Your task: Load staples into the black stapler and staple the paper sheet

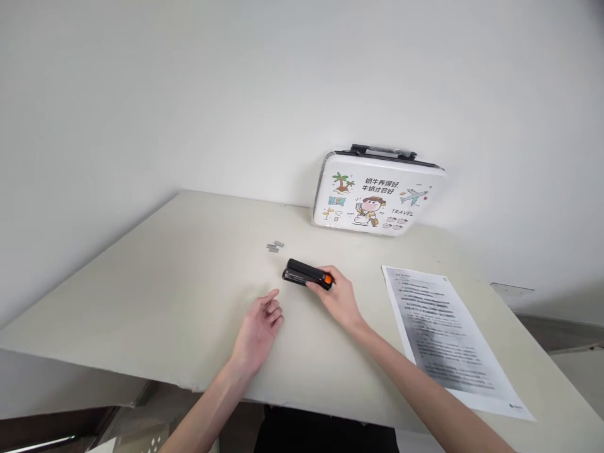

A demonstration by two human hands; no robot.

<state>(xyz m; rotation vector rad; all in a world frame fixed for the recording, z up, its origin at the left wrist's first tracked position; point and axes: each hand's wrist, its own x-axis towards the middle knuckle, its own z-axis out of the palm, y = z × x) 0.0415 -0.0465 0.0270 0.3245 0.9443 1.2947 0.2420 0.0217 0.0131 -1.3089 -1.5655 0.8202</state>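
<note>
My right hand (338,297) grips the rear end of a black stapler (302,271), with the thumb on the near side beside an orange button. The stapler's front end points left. To its lower left, my left hand (259,327) rests palm turned inward near the desk surface, thumb stretched out and fingers loosely curled, with nothing in it. Just beyond the stapler's front end lie several short grey staple strips (272,246), loosely grouped and touching neither hand.
A white case (377,195) with cartoon travel prints and a black handle leans against the wall at the back. Printed paper sheets (448,327) lie right of my right forearm. The pale desk (141,283) has its front edge close to me.
</note>
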